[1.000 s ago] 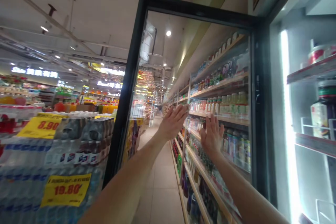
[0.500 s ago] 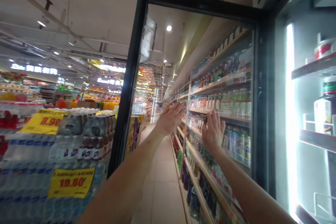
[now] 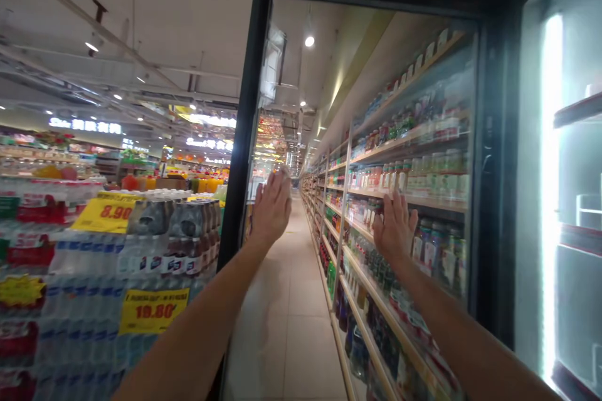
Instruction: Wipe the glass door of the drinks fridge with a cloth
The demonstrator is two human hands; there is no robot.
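Observation:
A glass cooler door (image 3: 254,31) with a black frame stands swung out in front of me. My left hand (image 3: 271,207) is raised to the left part of the pane, fingers stretched out and fairly flat. A pale patch shows by its fingertips; I cannot tell whether it is a thin cloth or a reflection. My right hand (image 3: 395,225) is up at the pane's right half, palm toward the glass, with its fingers stretched out and nothing visible in it. Whether either palm presses the glass is hard to tell.
Shelves of bottles (image 3: 414,175) show in the pane. Lit cooler shelves (image 3: 580,109) are at the right. Stacked bottle packs (image 3: 84,288) with yellow price signs (image 3: 153,311) stand to the left. A tiled floor (image 3: 305,338) runs down the aisle.
My left hand has moved left across the pane, away from my right hand, and its fingers now point more upward. My right hand stays at about the same part of the pane. The view has shifted slightly left.

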